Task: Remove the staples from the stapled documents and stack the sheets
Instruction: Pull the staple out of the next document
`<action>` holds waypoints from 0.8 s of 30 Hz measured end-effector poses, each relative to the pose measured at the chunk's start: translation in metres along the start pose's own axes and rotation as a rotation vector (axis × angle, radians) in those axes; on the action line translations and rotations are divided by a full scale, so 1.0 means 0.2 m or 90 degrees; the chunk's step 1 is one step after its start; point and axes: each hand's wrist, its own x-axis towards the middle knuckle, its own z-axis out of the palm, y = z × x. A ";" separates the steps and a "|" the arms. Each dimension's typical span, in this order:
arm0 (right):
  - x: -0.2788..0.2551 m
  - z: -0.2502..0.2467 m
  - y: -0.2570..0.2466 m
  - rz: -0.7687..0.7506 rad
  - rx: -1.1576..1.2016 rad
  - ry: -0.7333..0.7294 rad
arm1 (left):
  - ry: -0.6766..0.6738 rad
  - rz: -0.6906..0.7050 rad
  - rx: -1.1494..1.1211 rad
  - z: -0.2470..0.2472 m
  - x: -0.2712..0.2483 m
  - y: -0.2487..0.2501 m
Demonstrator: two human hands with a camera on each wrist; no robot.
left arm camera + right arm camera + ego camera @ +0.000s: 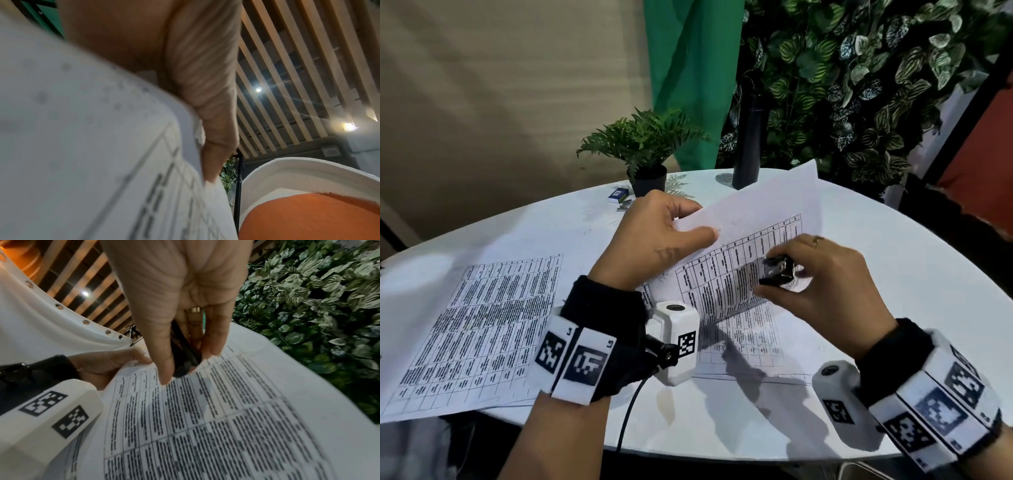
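Left hand [654, 240] pinching the near corner of a printed sheet [750, 240], thumb on top, other fingers [681, 207] curled behind, lifting that sheet off the desk [893, 308] at a slant. Blurred in the left wrist view: only the thumb [205, 97] pressed against the paper [92, 146].

Right hand [825, 284] gripping a small black staple remover [779, 270] between thumb and curled fingers, held just over the table of text on the lifted sheet; contact with the paper impossible to tell. Same grip in the right wrist view, staple remover [185, 356] dark between thumb [162, 353] and fingers [213, 334].

Under the lifted sheet, another printed page [750, 346] flat on the desk. Further left, a loose pile of printed sheets [472, 329], overhanging the near edge. At the far side, a small staple box [618, 195], a potted fern [643, 144] and a dark bottle [750, 144]. Leafy wall [859, 68] beyond.
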 end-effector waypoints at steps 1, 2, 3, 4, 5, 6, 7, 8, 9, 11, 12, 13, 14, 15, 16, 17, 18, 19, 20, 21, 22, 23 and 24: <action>-0.02 0.00 0.02 0.029 0.004 -0.024 | 0.005 -0.002 -0.002 0.00 0.00 0.01; -0.04 0.00 0.03 0.053 0.004 -0.043 | 0.008 -0.006 -0.005 0.00 0.00 0.01; -0.06 0.00 0.04 0.074 -0.002 -0.057 | 0.010 -0.010 -0.008 0.00 0.00 0.01; -0.07 0.00 0.05 0.094 -0.013 -0.068 | 0.012 -0.013 -0.011 0.00 0.00 0.00; -0.08 0.00 0.07 0.114 -0.023 -0.080 | 0.011 -0.012 -0.012 0.00 0.00 0.00; -0.08 -0.01 0.08 0.133 -0.028 -0.092 | 0.011 -0.008 -0.009 0.00 0.00 0.00; -0.08 -0.02 0.10 0.149 -0.021 -0.102 | 0.011 -0.005 -0.005 0.00 0.00 -0.01; -0.08 -0.03 0.11 0.165 0.004 -0.101 | 0.010 -0.006 -0.002 0.00 0.00 -0.01; -0.07 -0.05 0.12 0.183 0.049 -0.086 | 0.008 -0.009 -0.001 -0.01 0.00 -0.01; -0.04 -0.08 0.14 0.237 0.204 -0.056 | -0.003 -0.011 -0.003 -0.02 0.00 -0.01; -0.03 -0.09 0.14 0.259 0.314 -0.058 | -0.013 -0.006 -0.002 -0.03 0.00 -0.01; -0.02 -0.10 0.15 0.272 0.426 -0.075 | -0.026 0.002 0.002 -0.03 0.00 -0.01; -0.01 -0.10 0.16 0.283 0.513 -0.103 | -0.041 0.011 0.005 -0.04 0.00 0.00; 0.00 -0.11 0.18 0.295 0.569 -0.143 | -0.057 0.017 0.001 -0.04 0.00 0.01; 0.01 -0.12 0.19 0.299 0.607 -0.189 | -0.072 0.022 -0.007 -0.05 -0.01 0.01; 0.02 -0.12 0.21 0.298 0.634 -0.230 | -0.082 0.025 -0.016 -0.06 -0.01 0.02; 0.03 -0.12 0.22 0.292 0.648 -0.258 | -0.090 0.028 -0.024 -0.07 -0.02 0.03; 0.03 -0.12 0.22 0.286 0.652 -0.273 | -0.095 0.032 -0.032 -0.08 -0.02 0.03; 0.04 -0.12 0.23 0.280 0.648 -0.281 | -0.094 0.035 -0.041 -0.08 -0.02 0.04; 0.05 -0.12 0.22 0.273 0.644 -0.280 | -0.089 0.035 -0.054 -0.08 -0.02 0.04; 0.06 -0.11 0.21 0.267 0.642 -0.271 | -0.077 0.038 -0.062 -0.09 -0.02 0.04; 0.06 -0.11 0.20 0.263 0.644 -0.255 | -0.062 0.048 -0.060 -0.09 -0.02 0.04; 0.07 -0.11 0.19 0.261 0.644 -0.236 | -0.041 0.061 -0.052 -0.10 -0.02 0.04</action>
